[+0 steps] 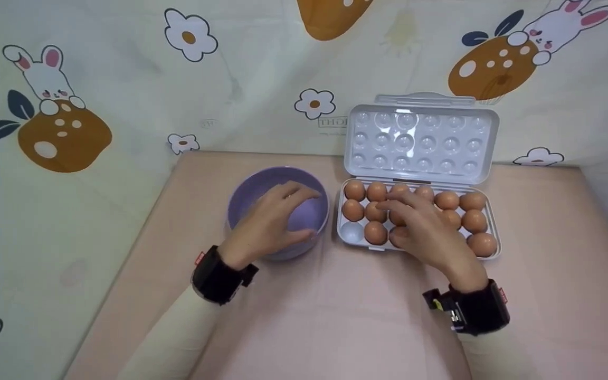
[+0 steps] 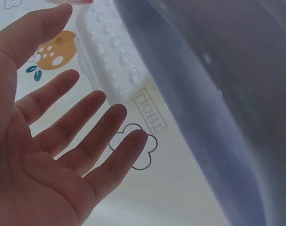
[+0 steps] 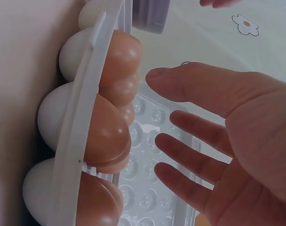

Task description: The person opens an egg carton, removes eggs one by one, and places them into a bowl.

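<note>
From the head camera, the left hand [image 1: 269, 221] hovers over the smooth lilac bowl [image 1: 245, 196]; the right hand [image 1: 425, 227] spreads above brown eggs [image 1: 474, 220] in the white plastic tray [image 1: 486, 254]. Both wrist views show fingers [image 2: 81, 117] straight, holding nothing; right fingers [image 3: 190, 127] sit near glossy eggs.

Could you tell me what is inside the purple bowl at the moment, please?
The visible part of the purple bowl shows only bare lilac wall. The left hand hovers over the opening with straight fingers and covers much of the bottom, so that part cannot be checked.

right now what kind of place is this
Probably a home-style tabletop set up for kitchen work: a pink table, a cartoon bunny cloth as backdrop, an open egg tray and a purple bowl.
</note>
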Demonstrator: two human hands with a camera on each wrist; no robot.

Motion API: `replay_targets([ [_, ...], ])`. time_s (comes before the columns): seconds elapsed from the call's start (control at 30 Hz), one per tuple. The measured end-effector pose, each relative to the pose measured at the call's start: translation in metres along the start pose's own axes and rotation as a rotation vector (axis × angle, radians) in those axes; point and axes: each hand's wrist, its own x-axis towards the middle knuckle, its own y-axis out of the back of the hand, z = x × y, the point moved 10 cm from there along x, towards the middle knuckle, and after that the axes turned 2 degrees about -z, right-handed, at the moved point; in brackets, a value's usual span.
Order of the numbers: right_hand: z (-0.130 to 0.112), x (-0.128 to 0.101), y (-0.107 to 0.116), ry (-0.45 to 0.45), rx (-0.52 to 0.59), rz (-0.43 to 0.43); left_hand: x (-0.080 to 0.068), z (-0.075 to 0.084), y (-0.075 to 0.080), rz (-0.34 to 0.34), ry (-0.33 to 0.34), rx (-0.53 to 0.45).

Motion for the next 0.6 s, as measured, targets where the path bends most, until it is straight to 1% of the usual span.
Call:
replay_targets([
  [0.1, -0.004, 0.001, -0.005, 0.036, 0.016, -0.005, 0.001, 0.008, -0.004, 0.012, -0.014, -0.029],
  [0.23, -0.009, 0.001, -0.01, 0.082, -0.004, 0.006, 0.003, 0.014, -0.012, -0.007, -0.007, -0.06],
  [0.37, -0.008, 0.0, -0.016, 0.088, -0.023, -0.009, 0.005, 0.017, -0.019, -0.025, 0.012, -0.068],
  [0.6, -0.008, 0.003, -0.029, 0.086, -0.007, -0.049, 0.006, 0.024, -0.025, 0.003, -0.022, -0.102],
])
